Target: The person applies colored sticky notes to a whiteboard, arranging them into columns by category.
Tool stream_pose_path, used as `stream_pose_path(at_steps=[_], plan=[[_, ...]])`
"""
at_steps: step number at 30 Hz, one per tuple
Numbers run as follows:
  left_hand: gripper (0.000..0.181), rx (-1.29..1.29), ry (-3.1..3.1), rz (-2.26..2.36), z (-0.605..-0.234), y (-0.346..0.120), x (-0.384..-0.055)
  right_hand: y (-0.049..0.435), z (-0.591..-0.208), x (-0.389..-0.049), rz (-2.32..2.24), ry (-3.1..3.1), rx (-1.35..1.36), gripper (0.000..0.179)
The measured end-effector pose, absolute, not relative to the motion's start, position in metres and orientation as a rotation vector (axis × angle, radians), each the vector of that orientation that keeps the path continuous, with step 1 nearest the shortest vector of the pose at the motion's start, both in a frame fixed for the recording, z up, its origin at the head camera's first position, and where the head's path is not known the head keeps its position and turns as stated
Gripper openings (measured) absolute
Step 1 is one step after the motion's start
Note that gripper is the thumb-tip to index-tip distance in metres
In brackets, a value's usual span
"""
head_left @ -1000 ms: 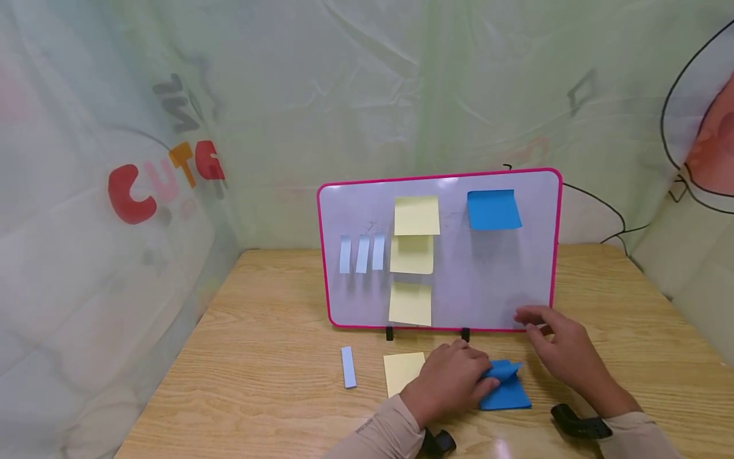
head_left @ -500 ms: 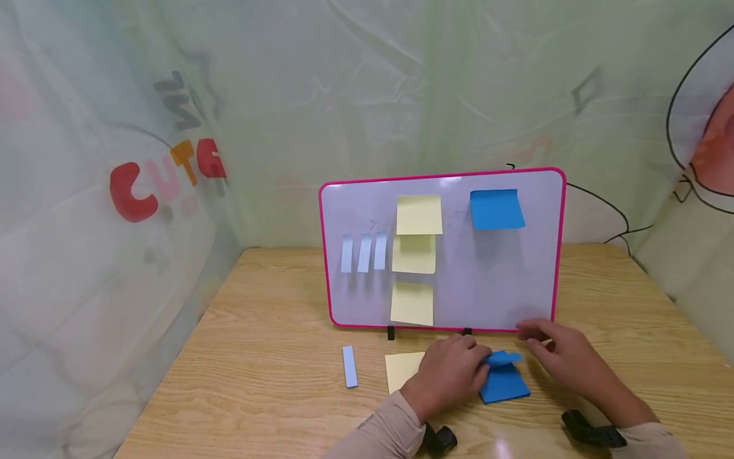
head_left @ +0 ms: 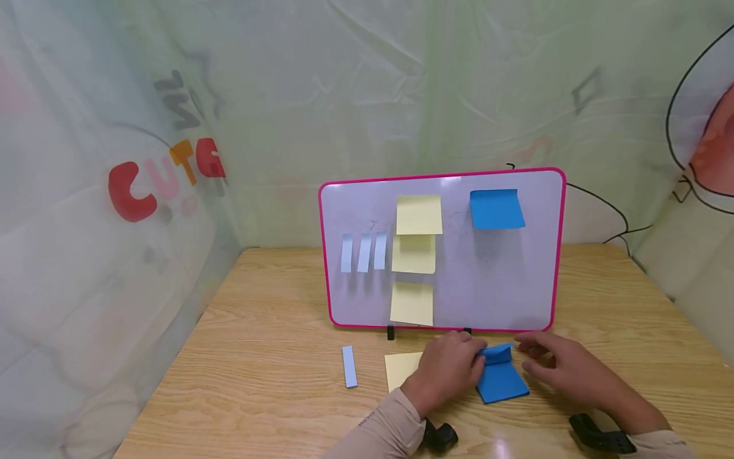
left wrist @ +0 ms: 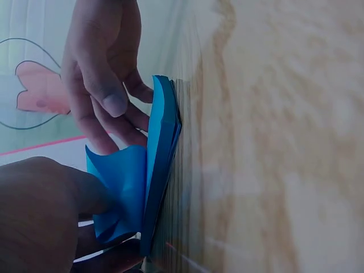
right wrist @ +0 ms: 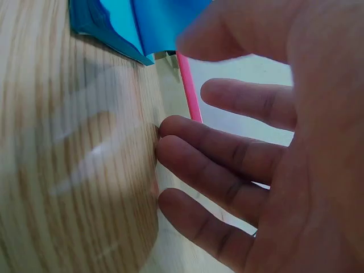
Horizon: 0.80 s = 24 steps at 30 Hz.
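Observation:
A blue sticky note pad [head_left: 503, 384] lies on the table, its top sheet [head_left: 497, 354] bent up along the far side. At that sheet's left end my left hand [head_left: 450, 366] pinches it; the left wrist view shows the thumb against the raised blue sheet [left wrist: 122, 182], while the fingertips are partly hidden. My right hand [head_left: 568, 370] hovers just right of the pad, fingers loosely bent and holding nothing. In the right wrist view those fingers [right wrist: 210, 165] are spread apart, with the pad [right wrist: 102, 28] beyond the thumb.
Behind the hands stands a pink-framed whiteboard [head_left: 493, 280] bearing yellow notes [head_left: 419, 215], a blue note [head_left: 496, 209] and narrow pale-blue strips [head_left: 364, 253]. A yellow note pad [head_left: 401, 370], partly covered by my left hand, and a pale-blue strip pad [head_left: 349, 366] lie left.
My right hand has come down from the whiteboard's lower edge toward the table. The raised blue sheet has shifted away from me and stands more clearly folded up; the left hand has shifted slightly with it.

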<state>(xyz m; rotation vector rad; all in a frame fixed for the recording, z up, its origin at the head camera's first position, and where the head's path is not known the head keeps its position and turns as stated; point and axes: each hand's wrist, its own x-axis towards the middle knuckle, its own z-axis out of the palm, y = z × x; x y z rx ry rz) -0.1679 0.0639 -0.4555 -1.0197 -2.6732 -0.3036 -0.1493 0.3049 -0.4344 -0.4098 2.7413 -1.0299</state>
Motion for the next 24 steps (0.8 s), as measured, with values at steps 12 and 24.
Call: stream_pose_path(at_steps=[12, 24], plan=[[0.031, -1.081, -2.592, -0.367, -0.455, 0.062, -0.169, 0.296, -0.441, -0.144, -0.835, 2.93, -0.518, 0.058], [0.04, -1.167, -2.523, -0.192, -0.453, 0.061, -0.17, 0.295, -0.442, -0.144, -0.776, 2.985, -0.528, 0.057]])
